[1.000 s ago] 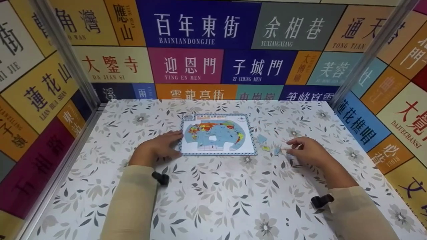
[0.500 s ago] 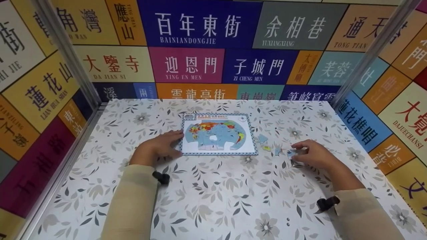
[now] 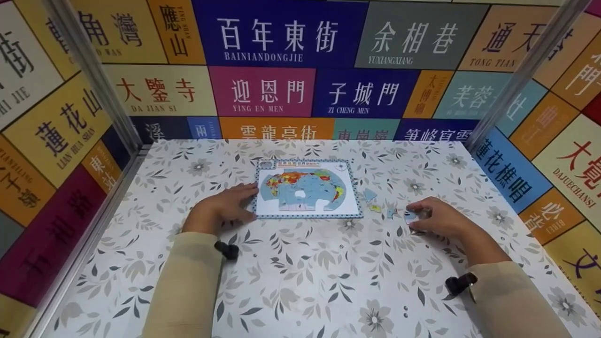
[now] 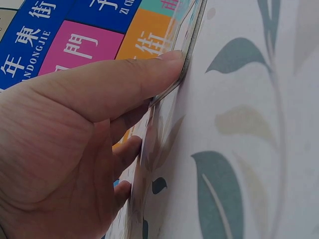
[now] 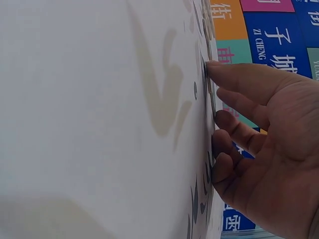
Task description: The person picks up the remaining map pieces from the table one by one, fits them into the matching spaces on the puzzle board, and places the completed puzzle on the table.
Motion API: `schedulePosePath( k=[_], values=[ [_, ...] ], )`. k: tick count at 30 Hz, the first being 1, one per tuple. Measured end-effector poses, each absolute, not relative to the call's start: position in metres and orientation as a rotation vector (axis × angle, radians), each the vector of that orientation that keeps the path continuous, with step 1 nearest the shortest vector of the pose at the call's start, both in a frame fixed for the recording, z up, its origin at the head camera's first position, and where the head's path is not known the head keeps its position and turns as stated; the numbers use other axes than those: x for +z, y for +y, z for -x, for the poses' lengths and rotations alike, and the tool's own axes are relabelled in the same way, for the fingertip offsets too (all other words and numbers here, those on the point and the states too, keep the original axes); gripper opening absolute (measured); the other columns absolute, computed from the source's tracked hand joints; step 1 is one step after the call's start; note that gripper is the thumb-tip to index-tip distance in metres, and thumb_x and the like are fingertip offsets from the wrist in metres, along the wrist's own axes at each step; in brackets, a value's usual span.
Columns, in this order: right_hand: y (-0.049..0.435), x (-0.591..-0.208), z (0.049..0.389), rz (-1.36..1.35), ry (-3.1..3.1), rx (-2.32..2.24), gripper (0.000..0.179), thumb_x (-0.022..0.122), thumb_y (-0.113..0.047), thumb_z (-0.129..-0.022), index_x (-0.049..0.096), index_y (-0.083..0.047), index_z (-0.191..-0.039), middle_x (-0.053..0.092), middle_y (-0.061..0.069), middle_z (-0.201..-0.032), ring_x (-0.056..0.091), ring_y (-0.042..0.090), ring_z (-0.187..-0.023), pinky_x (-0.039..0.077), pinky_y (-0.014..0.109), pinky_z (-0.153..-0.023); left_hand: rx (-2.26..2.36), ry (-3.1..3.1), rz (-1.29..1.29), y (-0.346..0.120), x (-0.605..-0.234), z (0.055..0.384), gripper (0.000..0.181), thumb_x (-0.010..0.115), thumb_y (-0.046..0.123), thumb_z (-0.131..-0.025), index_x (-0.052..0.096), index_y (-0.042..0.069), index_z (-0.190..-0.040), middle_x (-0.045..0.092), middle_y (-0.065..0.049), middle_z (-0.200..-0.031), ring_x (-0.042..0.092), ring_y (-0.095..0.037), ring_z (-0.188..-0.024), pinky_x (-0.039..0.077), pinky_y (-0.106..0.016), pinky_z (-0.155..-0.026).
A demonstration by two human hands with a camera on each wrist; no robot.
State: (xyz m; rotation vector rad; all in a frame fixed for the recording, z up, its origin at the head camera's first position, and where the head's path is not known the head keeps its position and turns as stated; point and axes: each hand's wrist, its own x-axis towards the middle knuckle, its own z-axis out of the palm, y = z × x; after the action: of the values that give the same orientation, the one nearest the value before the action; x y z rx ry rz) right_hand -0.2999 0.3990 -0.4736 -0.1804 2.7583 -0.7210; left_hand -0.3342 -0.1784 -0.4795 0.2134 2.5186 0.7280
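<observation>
A world-map jigsaw puzzle lies flat on the table, with white gaps showing in its map. Along its left edge rests my left hand, fingers extended and thumb at the near corner; the left wrist view shows the thumb against the board's edge. To the right of the board, my right hand pinches a blue puzzle piece between thumb and forefinger, low at the table surface. Between board and hand lie a blue triangular piece, a yellow-green piece and a small blue piece.
A white tabletop with a grey leaf and flower print lies under everything. Panels with large Chinese lettering enclose the back and both sides. Metal posts stand at the back corners.
My right hand first shifted a little to the right, bringing the blue piece into view under its fingertips, then came slightly back left. The left hand and board stay put.
</observation>
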Motion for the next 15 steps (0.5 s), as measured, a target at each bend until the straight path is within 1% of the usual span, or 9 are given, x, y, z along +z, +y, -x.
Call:
schedulePosePath(
  k=[3,5,8,15],
  values=[
    [0.3993,-0.4734,0.2999,0.210,2.754,-0.724,0.060,0.076,-0.049,-0.082,0.059,-0.025,-0.135,0.044,0.015,-0.148,0.045,0.038,-0.131,0.039,0.058,-0.105,0.733,2.515,-0.208,-0.1783,-0.4796,0.3343,0.086,0.078,0.046,-0.080,0.029,0.048,-0.151,0.009,0.024,-0.164,0.000,-0.019,-0.157,0.005,-0.058,-0.125],
    [0.3991,-0.4729,0.2995,0.215,2.751,-0.726,0.059,0.076,-0.048,-0.083,0.060,-0.025,-0.135,0.044,0.015,-0.148,0.042,0.040,-0.135,0.036,0.061,-0.109,0.739,2.514,-0.210,-0.1784,-0.4793,0.3340,0.086,0.078,0.046,-0.080,0.029,0.049,-0.151,0.010,0.024,-0.164,0.000,-0.019,-0.157,0.005,-0.058,-0.125],
    [0.3986,-0.4721,0.2994,0.219,2.747,-0.732,0.057,0.076,-0.046,-0.084,0.060,-0.024,-0.134,0.046,0.014,-0.146,0.041,0.040,-0.135,0.034,0.062,-0.110,0.755,2.506,-0.201,-0.1785,-0.4785,0.3340,0.087,0.079,0.046,-0.079,0.029,0.050,-0.150,0.010,0.024,-0.164,0.000,-0.020,-0.157,0.005,-0.058,-0.125],
    [0.3980,-0.4749,0.2995,0.226,2.758,-0.715,0.051,0.073,-0.043,-0.087,0.061,-0.024,-0.133,0.049,0.013,-0.140,0.047,0.036,-0.127,0.040,0.058,-0.104,0.732,2.505,-0.193,-0.1789,-0.4772,0.3344,0.087,0.078,0.048,-0.079,0.028,0.051,-0.150,0.009,0.024,-0.165,-0.001,-0.020,-0.157,0.004,-0.059,-0.125]
  ],
)
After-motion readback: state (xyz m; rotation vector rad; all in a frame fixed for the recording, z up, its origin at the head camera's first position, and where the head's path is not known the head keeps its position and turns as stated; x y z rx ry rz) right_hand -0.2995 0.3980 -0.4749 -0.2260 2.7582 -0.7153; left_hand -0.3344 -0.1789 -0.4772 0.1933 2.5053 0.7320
